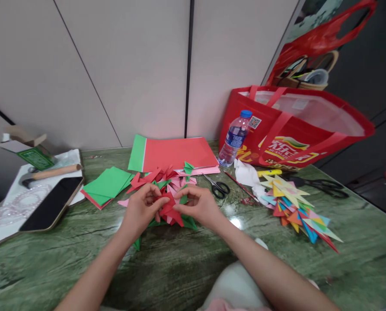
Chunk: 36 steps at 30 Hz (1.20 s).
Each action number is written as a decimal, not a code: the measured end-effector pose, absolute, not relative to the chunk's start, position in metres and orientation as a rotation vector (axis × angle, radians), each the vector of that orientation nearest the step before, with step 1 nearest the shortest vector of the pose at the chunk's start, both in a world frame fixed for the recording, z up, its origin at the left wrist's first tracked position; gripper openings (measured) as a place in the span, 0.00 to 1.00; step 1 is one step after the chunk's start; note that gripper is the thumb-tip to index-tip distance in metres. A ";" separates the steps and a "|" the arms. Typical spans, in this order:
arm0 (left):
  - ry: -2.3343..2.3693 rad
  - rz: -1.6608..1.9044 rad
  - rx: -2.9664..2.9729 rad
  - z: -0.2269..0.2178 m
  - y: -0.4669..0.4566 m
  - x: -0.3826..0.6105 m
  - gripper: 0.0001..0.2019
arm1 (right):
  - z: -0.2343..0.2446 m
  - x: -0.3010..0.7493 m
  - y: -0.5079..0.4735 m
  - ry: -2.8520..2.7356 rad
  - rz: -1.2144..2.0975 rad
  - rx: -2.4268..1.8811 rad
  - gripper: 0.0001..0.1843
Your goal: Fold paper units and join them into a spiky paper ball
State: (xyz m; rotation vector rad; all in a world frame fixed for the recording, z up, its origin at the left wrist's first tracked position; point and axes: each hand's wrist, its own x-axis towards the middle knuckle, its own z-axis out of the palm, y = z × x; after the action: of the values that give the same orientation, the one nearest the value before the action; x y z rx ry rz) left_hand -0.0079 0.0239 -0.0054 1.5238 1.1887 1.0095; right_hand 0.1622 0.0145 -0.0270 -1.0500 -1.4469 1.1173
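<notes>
While left hand (145, 204) and right hand (196, 205) are pinched closed on red folded paper (169, 210), it sits between them over the counter (162, 265).
Most room nearside, between forearms (103, 259); green sheets (107, 185) near left, scissors (221, 189) near right, bottle (234, 139) toward back edge.

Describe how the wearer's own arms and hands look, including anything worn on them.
The left hand and right hand are ungloved, with no ring visible. The left forearm and right forearm show no sleeve, watch or bracelet. Fine markings are too small to tell.
</notes>
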 end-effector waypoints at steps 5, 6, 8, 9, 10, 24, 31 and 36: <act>1.169 1.030 1.562 -0.008 0.023 -0.007 0.07 | -0.029 0.161 0.015 -1.392 1.146 -1.063 0.09; 1.163 1.046 1.596 -0.008 0.024 -0.008 0.07 | -0.028 0.161 0.015 -1.383 1.153 -1.056 0.09; 1.170 1.090 1.703 -0.007 0.025 -0.009 0.07 | -0.028 0.161 0.016 -1.365 1.180 -1.044 0.08; 1.183 1.111 1.764 -0.006 0.025 -0.010 0.06 | -0.027 0.161 0.016 -1.357 1.193 -1.043 0.08; 1.197 1.124 1.817 -0.005 0.025 -0.010 0.06 | -0.027 0.162 0.016 -1.353 1.200 -1.043 0.08; 1.244 0.878 1.896 -0.006 0.025 -0.010 0.09 | -0.026 0.157 0.009 -1.496 0.955 -1.105 0.03; 1.323 0.849 2.136 -0.003 0.019 -0.003 0.09 | -0.032 0.159 0.012 -1.488 0.952 -1.106 0.03; 1.354 0.809 2.041 -0.001 0.018 -0.001 0.09 | -0.030 0.157 0.011 -1.549 0.906 -1.095 0.02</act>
State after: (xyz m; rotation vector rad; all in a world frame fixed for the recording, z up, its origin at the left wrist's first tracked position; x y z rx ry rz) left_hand -0.0010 0.0177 -0.0008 2.0410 1.3541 0.8094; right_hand 0.1573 0.0106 -0.0302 -1.0947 -1.5493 0.9060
